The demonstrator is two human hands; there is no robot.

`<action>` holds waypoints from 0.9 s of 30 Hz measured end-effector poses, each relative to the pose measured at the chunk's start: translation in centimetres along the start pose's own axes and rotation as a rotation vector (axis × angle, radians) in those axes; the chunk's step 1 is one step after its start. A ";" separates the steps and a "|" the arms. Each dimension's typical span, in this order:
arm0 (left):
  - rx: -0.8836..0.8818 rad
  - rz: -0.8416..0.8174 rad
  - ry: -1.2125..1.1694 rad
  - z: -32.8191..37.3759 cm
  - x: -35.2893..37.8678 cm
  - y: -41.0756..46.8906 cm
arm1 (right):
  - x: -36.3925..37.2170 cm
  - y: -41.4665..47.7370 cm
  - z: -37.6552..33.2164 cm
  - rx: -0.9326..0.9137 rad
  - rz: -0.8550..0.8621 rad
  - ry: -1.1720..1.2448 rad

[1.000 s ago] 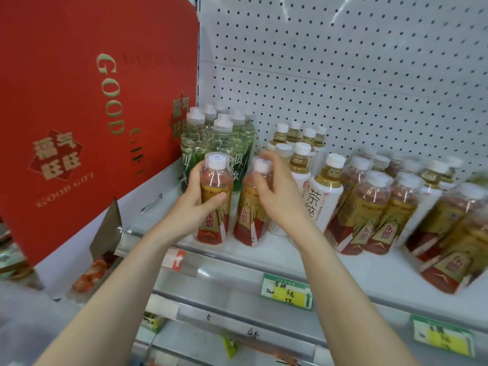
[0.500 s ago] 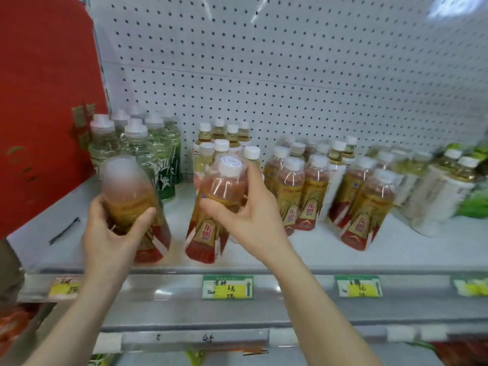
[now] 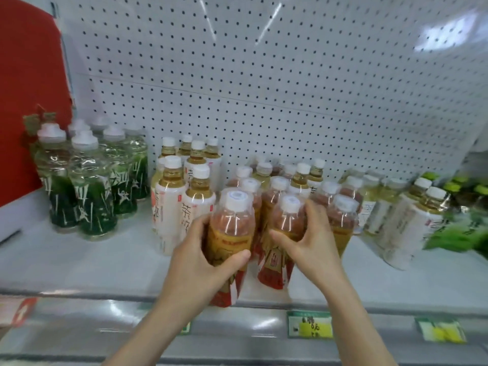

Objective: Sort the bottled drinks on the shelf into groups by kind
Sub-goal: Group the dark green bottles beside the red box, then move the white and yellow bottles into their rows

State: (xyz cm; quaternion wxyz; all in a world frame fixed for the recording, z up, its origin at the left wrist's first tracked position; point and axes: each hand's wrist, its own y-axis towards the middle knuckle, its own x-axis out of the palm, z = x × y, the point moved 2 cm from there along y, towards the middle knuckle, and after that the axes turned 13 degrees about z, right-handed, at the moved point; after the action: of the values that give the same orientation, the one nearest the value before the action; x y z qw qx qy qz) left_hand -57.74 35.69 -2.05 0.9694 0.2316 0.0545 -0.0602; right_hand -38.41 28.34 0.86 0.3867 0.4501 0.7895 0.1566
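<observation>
left hand (image 3: 200, 257): closed round the first red-label bottle (image 3: 232, 228), thumb across the front of the label, fingers on its left side. white cap up, bottle roughly upright. its base sits at the front lip of the shelf (image 3: 79, 260); cannot tell whether it rests there or is lifted.

right hand (image 3: 309, 239): closed round the second red-label bottle (image 3: 286, 223) at the shoulder, thumb on the near-left side, fingers curled round the right. the base looks set on the shelf, a little behind the first bottle's.

the two held bottles are just beside each other, right in front of the red-label group (image 3: 340, 215), which stands mid-shelf.

other groups on the shelf:
- green-label bottles (image 3: 87, 196), far left, clustered tight.
- white-label tea bottles (image 3: 182, 196), between the green cluster and the red-label group, just left of the left hand.
- more white-label bottles (image 3: 412, 215) to the right of the red-label group.
- green packs (image 3: 459, 228) at the far right, too blurred to identify.

surroundings: white pegboard (image 3: 264, 75) behind the shelf, red board (image 3: 29, 75) at the left edge, price tags (image 3: 310, 324) on the front rail below.
</observation>
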 end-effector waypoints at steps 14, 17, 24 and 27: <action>0.074 0.192 0.137 -2.6 8.8 0.4 | -1.7 1.6 0.7 -0.276 -0.152 -0.325; 0.093 0.163 0.152 -2.7 8.2 0.2 | -3.8 4.7 -0.3 -0.338 -0.131 -0.293; 0.354 0.093 0.226 0.4 7.1 3.1 | -0.2 20.2 -1.4 -0.405 -0.429 -0.356; 0.467 0.024 0.357 0.9 7.1 4.8 | 4.3 23.7 -0.9 -0.431 -0.661 -0.476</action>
State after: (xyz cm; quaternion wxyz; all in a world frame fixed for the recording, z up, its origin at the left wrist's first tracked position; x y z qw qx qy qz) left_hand -49.94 38.88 -0.11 0.8657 0.4559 0.2059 -0.0181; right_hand -26.38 44.94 13.50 0.6713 0.1070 0.7293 0.0780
